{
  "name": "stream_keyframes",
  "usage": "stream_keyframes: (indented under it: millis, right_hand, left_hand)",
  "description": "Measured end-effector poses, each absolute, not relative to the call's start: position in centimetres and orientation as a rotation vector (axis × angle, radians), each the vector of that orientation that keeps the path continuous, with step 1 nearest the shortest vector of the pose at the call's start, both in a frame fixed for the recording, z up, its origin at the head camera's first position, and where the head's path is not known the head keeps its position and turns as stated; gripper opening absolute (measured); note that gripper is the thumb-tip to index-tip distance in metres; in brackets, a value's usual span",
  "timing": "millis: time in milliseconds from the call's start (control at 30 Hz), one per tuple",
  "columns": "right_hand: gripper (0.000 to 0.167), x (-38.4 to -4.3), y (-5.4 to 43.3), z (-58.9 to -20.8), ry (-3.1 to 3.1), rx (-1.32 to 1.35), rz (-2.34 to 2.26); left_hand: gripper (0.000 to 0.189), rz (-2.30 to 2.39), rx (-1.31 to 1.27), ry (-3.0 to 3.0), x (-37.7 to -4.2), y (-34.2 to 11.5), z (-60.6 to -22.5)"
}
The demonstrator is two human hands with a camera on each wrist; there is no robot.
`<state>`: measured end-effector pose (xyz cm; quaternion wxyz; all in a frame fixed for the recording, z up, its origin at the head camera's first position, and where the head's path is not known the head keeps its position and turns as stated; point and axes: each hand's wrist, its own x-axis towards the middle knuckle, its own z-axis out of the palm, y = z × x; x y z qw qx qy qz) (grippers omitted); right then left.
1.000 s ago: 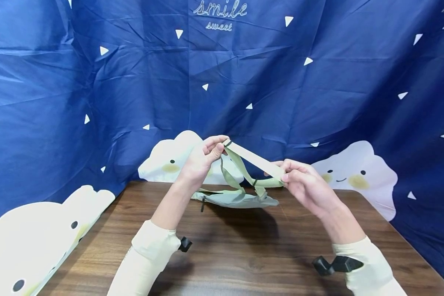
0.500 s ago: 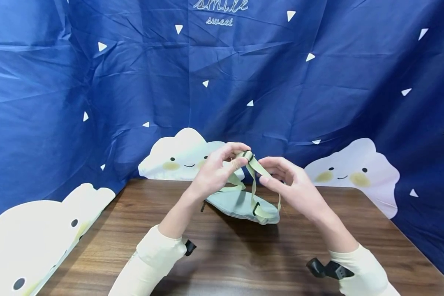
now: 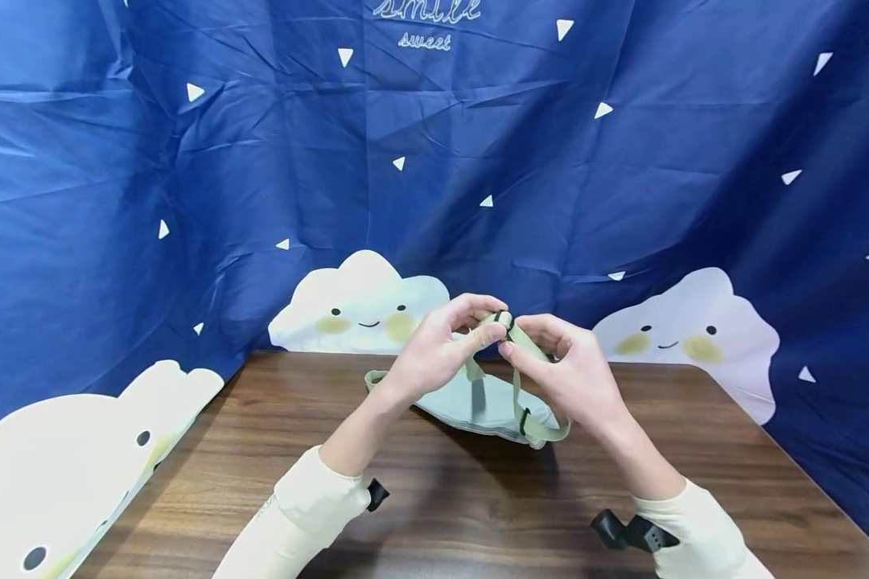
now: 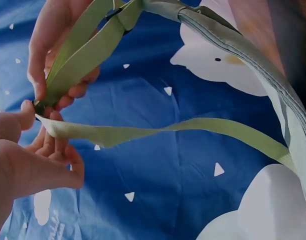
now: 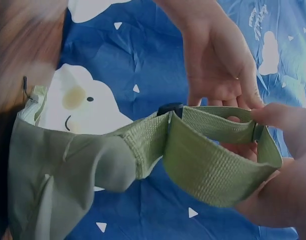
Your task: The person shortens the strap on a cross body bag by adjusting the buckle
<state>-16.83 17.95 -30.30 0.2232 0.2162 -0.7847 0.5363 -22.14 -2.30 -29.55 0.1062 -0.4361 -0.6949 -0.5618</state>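
A pale grey-green waist bag (image 3: 478, 406) hangs low over the table, its zipped edge curving through the left wrist view. Its light green webbing strap (image 5: 213, 165) rises in loops to both hands. With thumb and fingers, my left hand (image 3: 434, 350) pinches the strap at a small black strap slider (image 3: 504, 319). Close beside it, my right hand (image 3: 568, 366) pinches the strap on the slider's other side, thumb tip near the left thumb. A second black slider (image 5: 170, 108) sits lower on the strap, close to the bag's end.
Beneath the hands is a brown wood-grain table (image 3: 434, 515). A blue curtain (image 3: 434, 161) with white triangles and cloud faces hangs behind and at the sides. Small black cameras (image 3: 633, 532) are worn at both cream sleeve cuffs.
The hands have come together from a wide spread, so the strap stretched between them now folds in loops. The left hand moved right and down. The bag hangs lower, turned more toward the camera.
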Motion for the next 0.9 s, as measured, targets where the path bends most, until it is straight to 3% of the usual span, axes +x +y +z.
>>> stream_keyframes:
  millis: [500, 900]
  right_hand:
    - [0.036, -16.6, 18.9, -29.5, -2.069, 0.738, 1.685]
    - [0.031, -16.4, 19.0, -29.4, -2.023, 0.797, 1.716]
  left_hand:
    - [0.025, -1.949, -1.331, -2.267, -23.5, -2.9, -30.2]
    - [0.026, -1.976, -1.376, -2.163, -22.4, -2.9, -29.3]
